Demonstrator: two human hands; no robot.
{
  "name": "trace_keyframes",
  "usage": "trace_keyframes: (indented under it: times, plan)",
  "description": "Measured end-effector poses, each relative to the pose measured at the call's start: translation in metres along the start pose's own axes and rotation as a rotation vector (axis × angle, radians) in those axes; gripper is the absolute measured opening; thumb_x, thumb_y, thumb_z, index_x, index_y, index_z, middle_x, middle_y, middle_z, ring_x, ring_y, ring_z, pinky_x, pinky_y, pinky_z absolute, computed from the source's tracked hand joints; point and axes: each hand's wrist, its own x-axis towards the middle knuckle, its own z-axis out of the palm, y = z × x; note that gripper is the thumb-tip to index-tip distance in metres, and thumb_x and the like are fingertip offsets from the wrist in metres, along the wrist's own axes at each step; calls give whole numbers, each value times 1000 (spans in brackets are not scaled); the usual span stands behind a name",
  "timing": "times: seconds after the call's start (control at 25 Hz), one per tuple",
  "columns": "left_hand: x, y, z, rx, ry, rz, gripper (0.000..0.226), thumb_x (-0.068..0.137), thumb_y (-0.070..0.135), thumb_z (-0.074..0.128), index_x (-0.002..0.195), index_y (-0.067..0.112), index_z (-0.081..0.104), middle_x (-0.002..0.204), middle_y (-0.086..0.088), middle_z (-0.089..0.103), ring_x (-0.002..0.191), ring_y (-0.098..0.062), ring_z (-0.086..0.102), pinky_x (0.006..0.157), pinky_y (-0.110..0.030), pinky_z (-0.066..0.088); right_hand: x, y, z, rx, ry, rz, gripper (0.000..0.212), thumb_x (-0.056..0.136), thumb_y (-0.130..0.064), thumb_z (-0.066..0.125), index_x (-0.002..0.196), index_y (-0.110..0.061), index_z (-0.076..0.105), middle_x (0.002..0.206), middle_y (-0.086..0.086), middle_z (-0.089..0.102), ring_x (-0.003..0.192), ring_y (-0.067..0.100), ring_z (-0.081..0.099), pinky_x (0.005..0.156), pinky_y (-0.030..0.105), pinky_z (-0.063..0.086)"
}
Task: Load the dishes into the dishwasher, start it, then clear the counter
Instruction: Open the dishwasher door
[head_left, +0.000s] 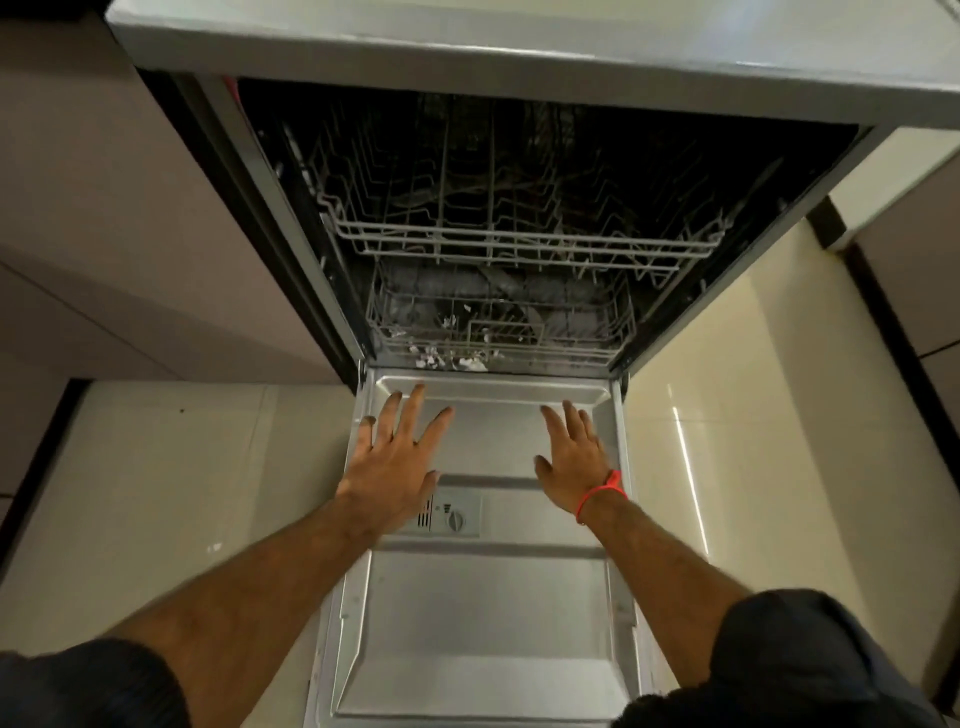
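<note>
Both my left hand and right hand hover spread, holding nothing, above the lowered dishwasher door; the lower rack beyond probably needs pulling out before loading.

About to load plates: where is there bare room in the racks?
The upper rack looks bare across its width. The lower rack is crowded along its front edge with small white bits; its dim back cannot be judged.

No text, brand, number or sign can be read; the small marks on the detergent dispenser, below frame centre, are too blurred.
</note>
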Motion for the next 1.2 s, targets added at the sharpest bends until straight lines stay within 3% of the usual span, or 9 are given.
trace_keyframes:
  times: [0.16, 0.32, 0.4, 0.52, 0.64, 0.76, 1.0, 1.08, 1.2]
  plan:
    - [75, -1, -6, -31, 37, -52, 91, 98, 44, 55, 159, 33, -13, 164, -9, -30, 153, -41, -9, 119, -66, 12, 76, 4, -30, 30, 74, -79, 80, 94, -14, 55, 159, -20, 10, 166, 11, -2, 153, 31, -3, 124, 48, 11]
    - [121, 7, -22, 50, 339, -99, 104, 91, 46, 63, 160, 33, -14, 164, -15, -28, 153, -44, -9, 116, -65, 10, 110, 14, -70, -35, 635, -293, 64, 89, -5, 45, 152, -10, 32, 155, 22, 30, 146, 42, 24, 119, 55, 25]
    - [141, 7, -47, 83, 470, -104, 106, 86, 45, 68, 161, 30, -5, 166, -18, -15, 153, -46, -1, 118, -65, 14, 118, 17, -94, -134, 844, -433, 49, 100, -15, 31, 146, -7, 43, 140, 24, 47, 131, 43, 42, 110, 55, 36]
    - [158, 6, -71, 99, 582, -133, 94, 83, 43, 70, 157, 24, 16, 158, -20, 19, 143, -45, 22, 116, -62, 25, 125, 18, -121, -265, 982, -533, 55, 105, -35, 17, 138, -10, 53, 127, 22, 58, 112, 42, 54, 95, 53, 45]
    - [162, 4, -79, 94, 728, -107, 71, 83, 37, 71, 141, 20, 34, 141, -20, 37, 128, -39, 34, 107, -58, 33, 128, 11, -133, -330, 986, -412, 49, 102, -34, 33, 145, -15, 45, 135, 20, 53, 124, 44, 49, 100, 55, 42]
    - [154, -3, -82, 100, 782, -65, 62, 83, 31, 71, 134, 19, 38, 136, -16, 37, 125, -36, 31, 103, -58, 35, 129, 6, -136, -342, 809, -267, 59, 92, -37, 53, 147, -17, 42, 139, 16, 51, 135, 43, 40, 107, 59, 33]
    - [131, 8, -102, 98, 681, -129, 66, 92, 39, 57, 148, 16, 31, 153, -19, 33, 145, -43, 26, 118, -62, 20, 105, -12, -133, -177, 808, -226, 33, 95, -37, 56, 121, -17, 62, 112, 11, 63, 109, 38, 54, 96, 54, 36]
    - [119, 9, -107, 127, 609, -141, 53, 100, 42, 46, 145, 15, 37, 140, -18, 48, 136, -43, 39, 120, -63, 18, 88, -14, -130, -111, 780, -212, 30, 96, -39, 54, 114, -19, 65, 109, 10, 65, 107, 38, 54, 95, 52, 33]
    - [81, 15, -93, 54, 649, -74, 30, 99, 23, 58, 128, 16, 53, 119, -15, 61, 114, -42, 50, 109, -61, 38, 46, -9, -112, -72, 762, -157, 27, 96, -43, 53, 104, -21, 67, 104, 5, 66, 106, 34, 54, 92, 48, 29]
